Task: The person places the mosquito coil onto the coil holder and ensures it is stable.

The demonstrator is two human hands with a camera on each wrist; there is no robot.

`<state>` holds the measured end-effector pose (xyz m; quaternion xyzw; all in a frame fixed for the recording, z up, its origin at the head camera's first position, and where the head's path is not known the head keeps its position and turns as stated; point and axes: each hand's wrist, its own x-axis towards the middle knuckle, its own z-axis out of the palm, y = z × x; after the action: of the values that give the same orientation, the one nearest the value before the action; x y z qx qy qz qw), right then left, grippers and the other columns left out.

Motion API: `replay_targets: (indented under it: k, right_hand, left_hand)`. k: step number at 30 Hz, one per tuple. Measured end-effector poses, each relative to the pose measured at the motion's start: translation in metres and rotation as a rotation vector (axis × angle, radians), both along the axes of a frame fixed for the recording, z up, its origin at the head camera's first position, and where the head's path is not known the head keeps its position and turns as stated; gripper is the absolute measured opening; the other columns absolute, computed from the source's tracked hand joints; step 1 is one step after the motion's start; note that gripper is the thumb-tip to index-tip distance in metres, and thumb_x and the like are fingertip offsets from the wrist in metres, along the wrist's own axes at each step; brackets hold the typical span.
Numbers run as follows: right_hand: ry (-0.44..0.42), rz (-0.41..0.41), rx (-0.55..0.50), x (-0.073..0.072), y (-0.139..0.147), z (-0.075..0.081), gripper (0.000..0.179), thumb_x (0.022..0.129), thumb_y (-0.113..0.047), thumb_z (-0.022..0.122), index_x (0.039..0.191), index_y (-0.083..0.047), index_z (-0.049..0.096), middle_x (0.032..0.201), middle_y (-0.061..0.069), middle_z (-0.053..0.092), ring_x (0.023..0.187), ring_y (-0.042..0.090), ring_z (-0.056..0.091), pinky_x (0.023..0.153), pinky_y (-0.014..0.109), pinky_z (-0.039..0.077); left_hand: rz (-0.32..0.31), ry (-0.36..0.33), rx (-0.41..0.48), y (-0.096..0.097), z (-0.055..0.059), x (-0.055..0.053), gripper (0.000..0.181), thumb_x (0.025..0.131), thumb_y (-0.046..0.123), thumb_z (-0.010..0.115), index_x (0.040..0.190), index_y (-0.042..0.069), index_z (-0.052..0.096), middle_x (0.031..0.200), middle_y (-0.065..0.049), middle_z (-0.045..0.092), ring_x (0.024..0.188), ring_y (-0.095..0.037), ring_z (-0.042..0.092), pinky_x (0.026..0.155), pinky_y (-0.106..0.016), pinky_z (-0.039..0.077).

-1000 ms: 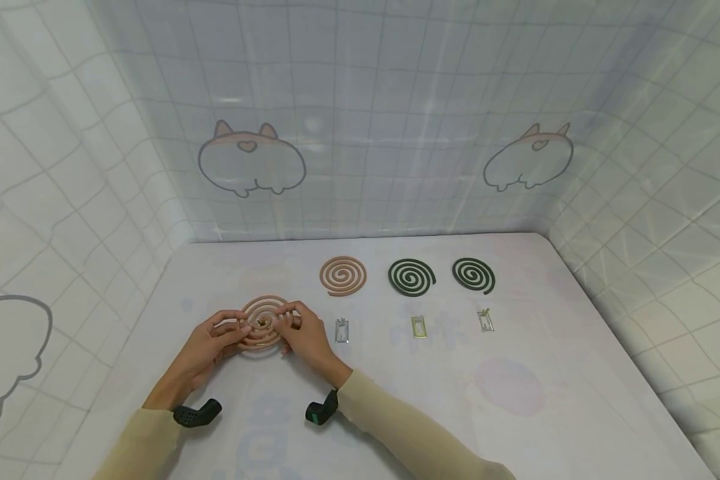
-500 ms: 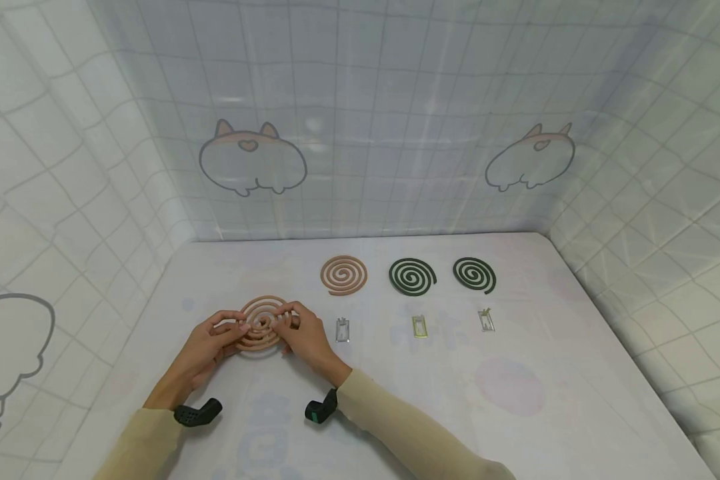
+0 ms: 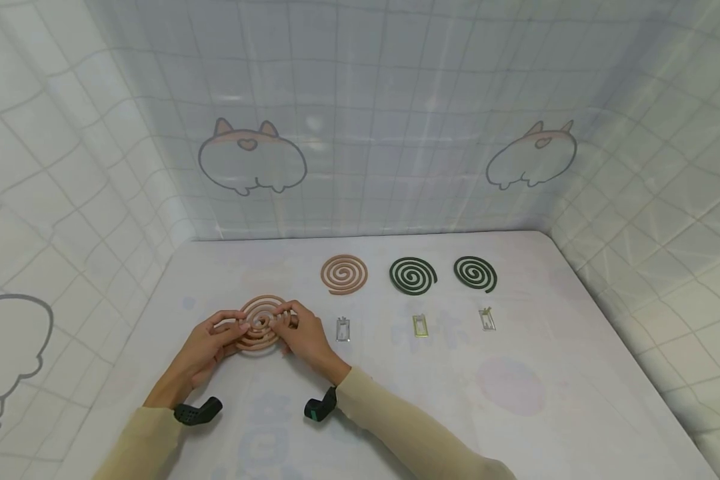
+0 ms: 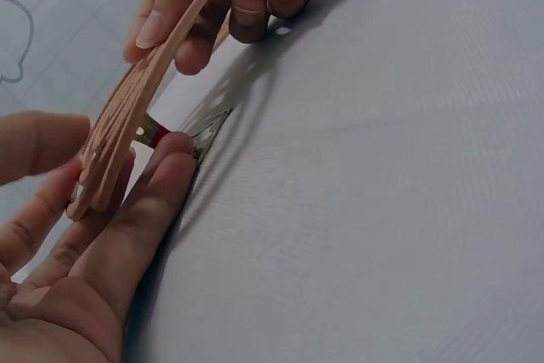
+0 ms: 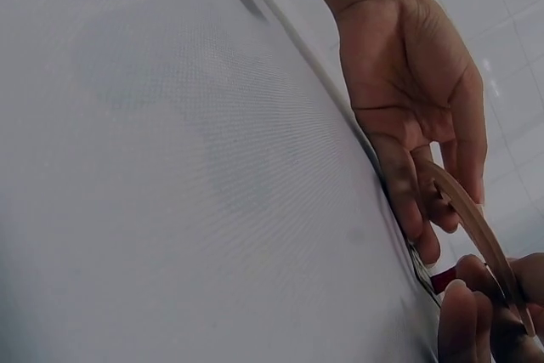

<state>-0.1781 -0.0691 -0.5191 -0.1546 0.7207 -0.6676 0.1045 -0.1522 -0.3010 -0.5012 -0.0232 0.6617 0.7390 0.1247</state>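
A brown mosquito coil (image 3: 257, 346) is held between both hands at the table's left, raised off the surface. My left hand (image 3: 204, 348) grips its left edge, with fingers above and below. At the right, my right hand (image 3: 307, 339) pinches the coil near its centre. In the left wrist view, a small metal coil stand (image 4: 212, 132) with a red part (image 4: 150, 131) is under the coil (image 4: 127, 116), close to the left fingertips. The right wrist view shows the coil (image 5: 472, 220) edge-on. Whether the stand's tip is in the coil's centre is hidden.
Another brown coil (image 3: 344, 275) and two green coils (image 3: 413, 276) (image 3: 475, 274) lie in a row at the back. In front of them lie a silver stand (image 3: 343, 329), a yellowish stand (image 3: 420, 325) and another silver one (image 3: 487, 319). Patterned cloth walls surround the table.
A small yellowish bit at the held coil's centre, seen a second ago, no longer shows clearly. Both hands stay nearly in place around the coil.
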Motion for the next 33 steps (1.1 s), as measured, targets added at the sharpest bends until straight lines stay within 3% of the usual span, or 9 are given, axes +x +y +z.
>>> replay_targets:
  k: [12,33]
  right_hand:
    - [0.036,-0.022,0.044,0.0007,-0.0015,0.0011,0.022,0.103,-0.027,0.067,0.124,-0.019,0.065,0.067,0.009,0.066,0.043,0.016,0.057,0.044,0.025,0.049]
    - [0.033,-0.023,0.045,0.0012,-0.0031,0.0046,0.025,0.103,-0.031,0.066,0.126,-0.019,0.064,0.067,0.010,0.065,0.041,0.015,0.054,0.043,0.025,0.049]
  left_hand:
    - [-0.037,0.031,0.038,-0.0005,-0.0009,0.0005,0.041,0.105,0.011,0.061,0.140,-0.005,0.045,0.113,-0.005,0.070,0.103,-0.015,0.070,0.088,-0.032,0.059]
    - [-0.038,0.028,0.056,-0.0031,-0.0003,0.0006,0.043,0.105,0.007,0.061,0.142,-0.003,0.044,0.115,-0.003,0.069,0.104,-0.015,0.070,0.088,-0.032,0.059]
